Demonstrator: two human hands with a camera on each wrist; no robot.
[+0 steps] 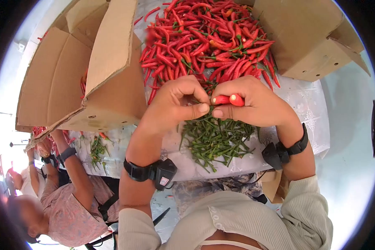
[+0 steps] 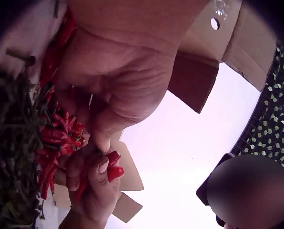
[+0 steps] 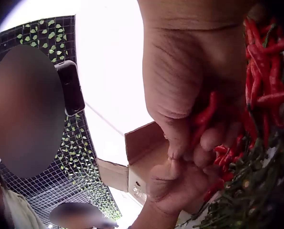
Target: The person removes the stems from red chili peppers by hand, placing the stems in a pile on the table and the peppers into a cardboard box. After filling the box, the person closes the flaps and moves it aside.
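My right hand [image 1: 252, 100] grips several red chili peppers [image 1: 236, 100] in its curled fingers, their pale stemless ends showing past the thumb. The left hand [image 1: 173, 104] meets it, thumb and forefinger pinching at a chili stem mostly hidden between the fingertips. In the left wrist view, two cut-looking chili ends [image 2: 115, 173] stick out beside the right thumb. Below both hands lies a heap of loose green stems [image 1: 218, 141]. Just beyond them spreads a large pile of red chilies [image 1: 200, 41], many with green stems on.
An open cardboard box [image 1: 112, 83] stands at the left and another box [image 1: 308, 41] at the right of the pile. A patterned white cloth [image 1: 308, 100] covers the table. At the left, another person [image 1: 77, 208] sits by a small stem heap [image 1: 98, 150].
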